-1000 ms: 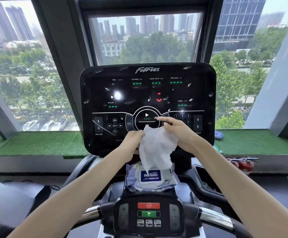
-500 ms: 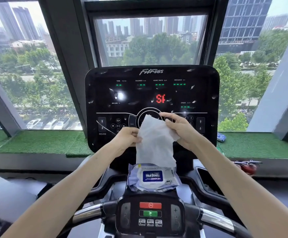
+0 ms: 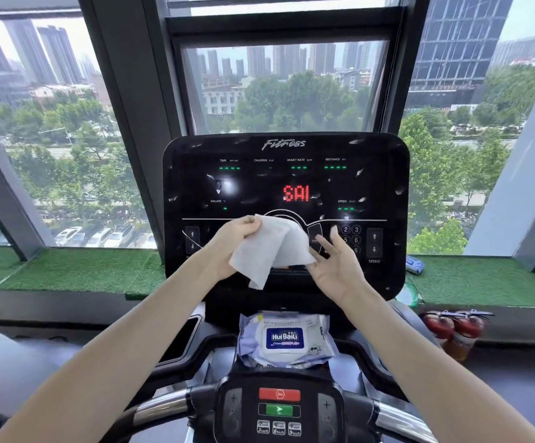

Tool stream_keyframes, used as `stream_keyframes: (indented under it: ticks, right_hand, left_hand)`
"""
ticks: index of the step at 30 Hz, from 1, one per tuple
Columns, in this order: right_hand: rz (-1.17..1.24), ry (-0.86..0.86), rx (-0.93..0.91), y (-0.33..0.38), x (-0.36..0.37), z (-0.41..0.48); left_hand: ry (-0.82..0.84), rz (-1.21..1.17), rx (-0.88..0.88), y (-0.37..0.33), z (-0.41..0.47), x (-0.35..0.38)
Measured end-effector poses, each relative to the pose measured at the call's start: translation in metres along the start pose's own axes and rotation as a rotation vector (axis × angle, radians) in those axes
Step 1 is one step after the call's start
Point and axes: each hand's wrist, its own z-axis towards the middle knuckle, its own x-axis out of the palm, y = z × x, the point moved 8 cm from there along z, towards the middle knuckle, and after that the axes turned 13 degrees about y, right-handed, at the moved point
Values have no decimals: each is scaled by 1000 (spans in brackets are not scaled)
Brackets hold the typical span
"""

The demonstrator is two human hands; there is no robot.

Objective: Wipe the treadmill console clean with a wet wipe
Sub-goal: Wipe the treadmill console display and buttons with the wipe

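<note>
The black treadmill console stands in front of me, spotted with smudges, its red display lit. A white wet wipe hangs folded in front of the console's lower buttons. My left hand grips the wipe's upper left part. My right hand is beside the wipe's right edge with fingers spread, its fingertips touching the wipe's lower right corner. The wipe hides the round start button area.
A wet-wipe pack lies on the tray below the console. A lower control panel with red and green buttons sits between chrome handlebars. Green turf sill and windows lie behind; red fire extinguishers stand at right.
The wipe has come free of the pack and been lifted higher and folded over. My right hand has let go of its top corner and opened beside it. The display changed.
</note>
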Motion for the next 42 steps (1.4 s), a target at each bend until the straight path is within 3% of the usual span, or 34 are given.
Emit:
stream_keyframes:
  ticks: [3, 5, 7, 11, 16, 20, 22, 28, 34, 42]
  right_hand:
    - [168, -20, 64, -17, 4, 0]
    - [-48, 50, 199, -33, 13, 0]
    - [-148, 110, 214, -36, 22, 3]
    - [-141, 92, 143, -16, 23, 11]
    - [-632, -48, 73, 18, 26, 10]
    - [-882, -214, -148, 56, 37, 10]
    - [-915, -194, -205, 68, 48, 12]
    - [-1155, -33, -166, 88, 78, 16]
    - [-1395, -60, -315, 107, 83, 24]
    - [-1588, 1, -393, 109, 93, 16]
  left_hand:
    - [8, -95, 21, -16, 5, 7]
    - [-11, -134, 23, -20, 9, 9]
    - [-61, -106, 19, -21, 10, 3]
    - [-164, 51, 23, -26, 6, -15]
    - [-129, 305, 72, -43, 2, -17]
    - [-297, 453, 87, -60, -1, -21]
    - [-343, 473, 103, -66, 0, -22]
    - [-145, 562, 65, -76, 9, -10]
    - [-166, 983, 163, -97, 13, -1]
    - [-15, 1203, 5, -92, 20, -8]
